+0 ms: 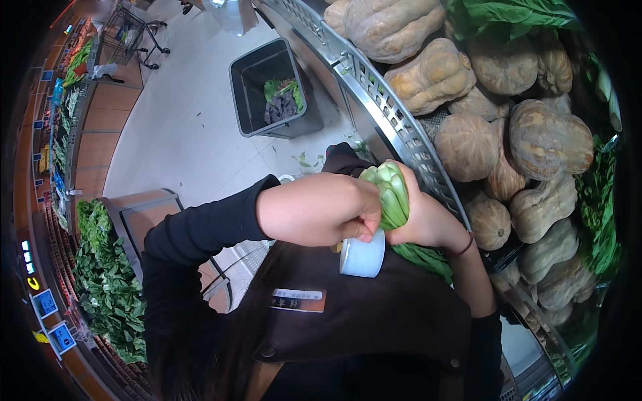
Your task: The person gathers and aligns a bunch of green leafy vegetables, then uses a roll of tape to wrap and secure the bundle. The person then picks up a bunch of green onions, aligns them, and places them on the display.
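Observation:
My right hand (424, 215) is wrapped around a bunch of leafy green vegetables (393, 193), with the pale cut stem ends facing up and the dark leaves hanging down below the palm. My left hand (331, 210) is beside it, its thumb and fingertips pinched on the upper edge of a roll of whitish tape (362, 256). The roll hangs in front of my dark brown apron (391, 311), close under the stems. The far fingers of my left hand are partly hidden.
A grey bin (307, 125) with leaf scraps stands on the floor ahead. On the right, a perforated metal rail (396, 118) borders a display of pumpkins (466, 145). Leafy greens (113, 295) fill a stand at left. A shopping cart (125, 37) is farther off.

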The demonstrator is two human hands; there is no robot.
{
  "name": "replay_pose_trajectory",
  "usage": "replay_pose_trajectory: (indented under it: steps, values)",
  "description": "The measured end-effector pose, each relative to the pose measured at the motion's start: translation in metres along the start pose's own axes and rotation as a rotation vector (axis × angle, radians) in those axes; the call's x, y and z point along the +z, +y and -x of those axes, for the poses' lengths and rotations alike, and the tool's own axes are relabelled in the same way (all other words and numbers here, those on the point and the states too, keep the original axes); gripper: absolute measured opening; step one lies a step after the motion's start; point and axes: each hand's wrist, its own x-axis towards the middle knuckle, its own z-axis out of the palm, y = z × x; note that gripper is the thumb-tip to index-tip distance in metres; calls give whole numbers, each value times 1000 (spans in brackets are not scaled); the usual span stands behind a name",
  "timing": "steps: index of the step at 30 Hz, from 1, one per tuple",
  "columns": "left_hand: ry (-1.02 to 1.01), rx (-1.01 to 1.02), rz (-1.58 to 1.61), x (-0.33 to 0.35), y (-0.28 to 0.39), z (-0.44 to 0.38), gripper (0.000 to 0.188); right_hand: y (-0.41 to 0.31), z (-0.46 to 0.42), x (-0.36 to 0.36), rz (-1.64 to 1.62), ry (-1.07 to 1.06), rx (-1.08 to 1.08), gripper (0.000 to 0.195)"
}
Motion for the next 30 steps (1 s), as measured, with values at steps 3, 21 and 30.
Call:
replay_pose_trajectory:
  steps: [3, 21, 30]
  values:
    - [42, 91, -146, 11, -1, 2, 14, -2, 0, -1, 16, -22, 11, 114]
    - [103, 230, -319, 5, 7, 1, 12, -3, -1, 1, 23, -31, 29, 115]
    - [92, 170, -445, 15, 10, -12, 13, -1, 0, 3, 58, -16, -9, 116]
